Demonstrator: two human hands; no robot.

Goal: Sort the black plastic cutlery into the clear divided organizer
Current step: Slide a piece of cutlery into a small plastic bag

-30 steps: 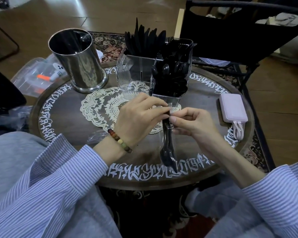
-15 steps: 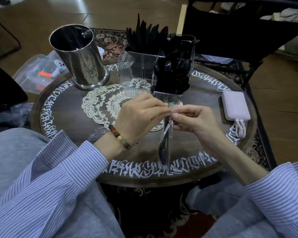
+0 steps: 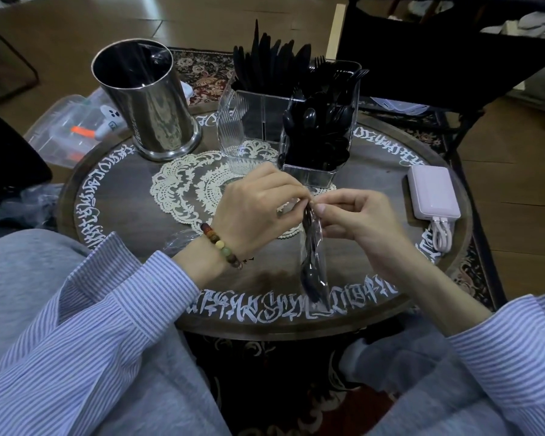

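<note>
A clear plastic sleeve with black cutlery (image 3: 312,265) inside hangs down over the near part of the round table. A spoon bowl shows at its lower end. My left hand (image 3: 258,206) and my right hand (image 3: 356,218) both pinch the sleeve's top edge, fingertips almost meeting. Behind them stands the clear divided organizer (image 3: 243,133). Black knives stick up from its back left part, forks from the back right, and spoons fill the front right compartment. Its front left compartment looks empty.
A tall shiny metal canister (image 3: 148,99) stands at the table's back left. A cream lace doily (image 3: 183,187) lies under the organizer. A pink power bank (image 3: 431,193) with a white cable rests at the right edge. A black chair (image 3: 438,48) stands behind the table.
The sleeve with the cutlery hangs a little more to the right and twists slightly. Both hands keep pinching its top and have barely shifted.
</note>
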